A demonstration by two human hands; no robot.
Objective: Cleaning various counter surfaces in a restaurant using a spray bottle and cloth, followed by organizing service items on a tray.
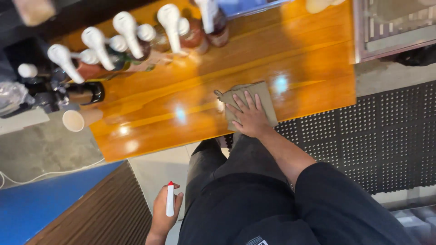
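While the right hand (249, 119) lay flat with its fingers spread on a folded beige cloth (254, 102), the forearm ran back from it in a straight line toward the person's dark-sleeved shoulder at the lower right. The palm pressed the cloth down against the glossy orange-brown wooden counter (299, 59), close to the counter's near edge, so the hand held nothing in a closed grasp but covered the cloth's lower half, with the upper corners showing beyond the fingertips. The left hand (163, 211) hung low beside the person's hip, well apart from the counter, and was curled around a slim white spray bottle with a small red tip (170, 199); the bottle stood roughly upright in that grip, its red tip pointing up toward the counter. The person wore dark grey trousers (218, 168), seen from above between the two hands. Along the far edge of the counter stood a row of syrup bottles with white pump tops (131, 38), well away from the cloth. A pale paper cup (73, 120) lay on its side just off the counter's left end. A black perforated rubber floor mat (386, 136) covered the floor to the right, and a blue panel (41, 206) sat at the lower left.
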